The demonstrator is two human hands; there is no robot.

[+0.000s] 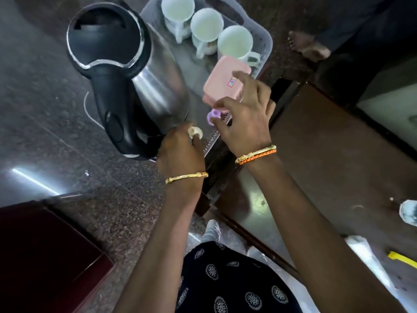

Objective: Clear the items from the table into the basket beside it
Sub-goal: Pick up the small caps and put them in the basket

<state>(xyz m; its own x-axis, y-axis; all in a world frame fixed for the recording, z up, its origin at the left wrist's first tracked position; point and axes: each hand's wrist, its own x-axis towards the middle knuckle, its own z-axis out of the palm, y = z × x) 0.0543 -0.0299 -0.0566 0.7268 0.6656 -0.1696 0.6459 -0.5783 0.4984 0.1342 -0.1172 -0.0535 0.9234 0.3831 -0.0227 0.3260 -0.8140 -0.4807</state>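
Placing now: small items are going into the basket [267, 41], which stands on the floor just beside the table [338, 143].
Left hand [180, 150]: closed around a small white piece [195, 131], near the base of the kettle [126, 80].
Right hand [246, 118]: over the near end of the basket, fingers [242, 76] spread and bent; one fingertip touches the pink box [225, 81]. I cannot tell if it grips the small purple piece [214, 115] under it.
Already in the basket: three white mugs [207, 30] at the far end, then the pink box, and the kettle at its left side.
Still on the table: a yellow item [402, 259] and a pale round item [409, 213], well apart from the basket.
Next move, I think: let the small pieces go beside the pink box, then reach back to the table.
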